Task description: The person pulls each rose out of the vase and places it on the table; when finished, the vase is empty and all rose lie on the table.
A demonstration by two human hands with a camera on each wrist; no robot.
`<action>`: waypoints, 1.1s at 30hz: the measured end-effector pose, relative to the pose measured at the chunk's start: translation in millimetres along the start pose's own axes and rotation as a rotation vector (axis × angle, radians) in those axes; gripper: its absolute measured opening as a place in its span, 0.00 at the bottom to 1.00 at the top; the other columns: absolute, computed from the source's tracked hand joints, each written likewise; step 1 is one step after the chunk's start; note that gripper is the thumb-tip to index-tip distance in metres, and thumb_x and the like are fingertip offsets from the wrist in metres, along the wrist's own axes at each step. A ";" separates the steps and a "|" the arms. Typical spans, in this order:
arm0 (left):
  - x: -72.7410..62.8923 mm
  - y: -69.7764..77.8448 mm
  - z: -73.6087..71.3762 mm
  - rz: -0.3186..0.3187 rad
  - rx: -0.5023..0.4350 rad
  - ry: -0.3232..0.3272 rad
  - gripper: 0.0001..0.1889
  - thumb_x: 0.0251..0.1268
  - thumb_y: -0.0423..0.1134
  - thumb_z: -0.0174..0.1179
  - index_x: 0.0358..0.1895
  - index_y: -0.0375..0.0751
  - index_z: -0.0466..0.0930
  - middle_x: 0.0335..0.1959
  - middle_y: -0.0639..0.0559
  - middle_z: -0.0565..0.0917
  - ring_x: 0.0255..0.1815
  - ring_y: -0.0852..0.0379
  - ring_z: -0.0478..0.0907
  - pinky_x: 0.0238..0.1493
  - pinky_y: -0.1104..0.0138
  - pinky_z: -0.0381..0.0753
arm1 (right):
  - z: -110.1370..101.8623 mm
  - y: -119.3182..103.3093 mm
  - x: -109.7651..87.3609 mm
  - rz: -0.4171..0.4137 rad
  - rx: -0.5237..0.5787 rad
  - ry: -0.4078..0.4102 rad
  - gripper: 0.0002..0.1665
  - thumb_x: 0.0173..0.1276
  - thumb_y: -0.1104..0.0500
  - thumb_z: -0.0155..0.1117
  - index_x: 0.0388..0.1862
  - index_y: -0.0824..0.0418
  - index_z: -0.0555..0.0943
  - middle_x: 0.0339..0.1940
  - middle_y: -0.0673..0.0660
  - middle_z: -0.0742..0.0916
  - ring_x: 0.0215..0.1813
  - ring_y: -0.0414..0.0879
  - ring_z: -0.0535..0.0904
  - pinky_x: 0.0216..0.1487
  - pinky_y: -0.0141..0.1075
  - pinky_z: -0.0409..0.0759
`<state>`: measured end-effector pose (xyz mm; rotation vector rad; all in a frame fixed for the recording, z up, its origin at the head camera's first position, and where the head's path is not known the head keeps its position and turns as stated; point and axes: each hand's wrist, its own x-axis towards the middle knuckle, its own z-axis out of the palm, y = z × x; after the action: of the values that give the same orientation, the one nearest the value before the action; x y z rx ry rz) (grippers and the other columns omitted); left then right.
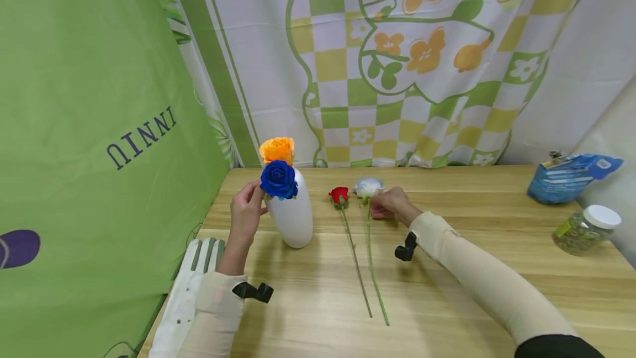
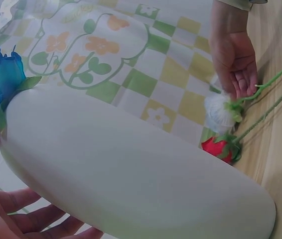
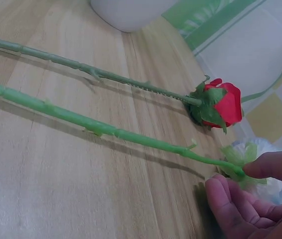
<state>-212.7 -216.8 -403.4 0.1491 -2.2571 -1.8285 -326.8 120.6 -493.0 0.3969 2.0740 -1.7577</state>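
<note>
A white vase (image 1: 292,219) stands toward the left of the table, with a blue rose (image 1: 278,179) and an orange rose (image 1: 277,149) at its mouth. My left hand (image 1: 244,217) grips the vase near the top; in the left wrist view the thumb is by the rim under the blue bloom and the fingers (image 2: 44,217) go along the vase's side. To the right lies a white rose (image 1: 369,187). My right hand (image 1: 394,204) pinches its green stem (image 3: 146,142) just below the bloom. Beside it a red rose (image 1: 339,196) lies with its stem roughly parallel.
At the right edge are a jar (image 1: 586,231) with a white lid and a blue bag (image 1: 568,178). A white and green striped object (image 1: 194,275) lies under the left forearm. Behind the wooden table (image 1: 447,303) hangs a patterned curtain (image 1: 338,65).
</note>
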 end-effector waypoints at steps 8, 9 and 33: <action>0.7 -0.4 -3.3 -0.010 0.005 0.005 0.28 0.75 0.58 0.51 0.59 0.36 0.80 0.60 0.39 0.81 0.59 0.49 0.77 0.51 0.55 0.88 | -9.2 -3.8 -0.9 -0.057 -0.076 0.019 0.22 0.68 0.62 0.62 0.53 0.80 0.76 0.25 0.60 0.87 0.24 0.47 0.87 0.39 0.42 0.90; 0.7 -0.2 -3.4 -0.013 0.004 0.004 0.28 0.75 0.58 0.51 0.59 0.36 0.80 0.60 0.39 0.81 0.59 0.49 0.77 0.51 0.53 0.88 | -10.6 -4.9 -0.7 -0.064 -0.098 0.030 0.23 0.68 0.60 0.63 0.53 0.79 0.77 0.25 0.60 0.87 0.24 0.47 0.87 0.38 0.42 0.90; -2.1 3.0 -0.4 -0.011 -0.018 0.008 0.26 0.75 0.56 0.52 0.58 0.37 0.81 0.56 0.40 0.83 0.53 0.55 0.78 0.46 0.61 0.90 | 2.8 -94.5 -37.5 -0.630 -0.031 0.022 0.17 0.72 0.63 0.62 0.52 0.76 0.79 0.29 0.54 0.87 0.27 0.38 0.86 0.35 0.33 0.89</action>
<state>-210.4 -216.1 -400.6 0.1656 -2.2382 -1.8496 -336.4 102.9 -393.4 -0.2886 2.4075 -2.0420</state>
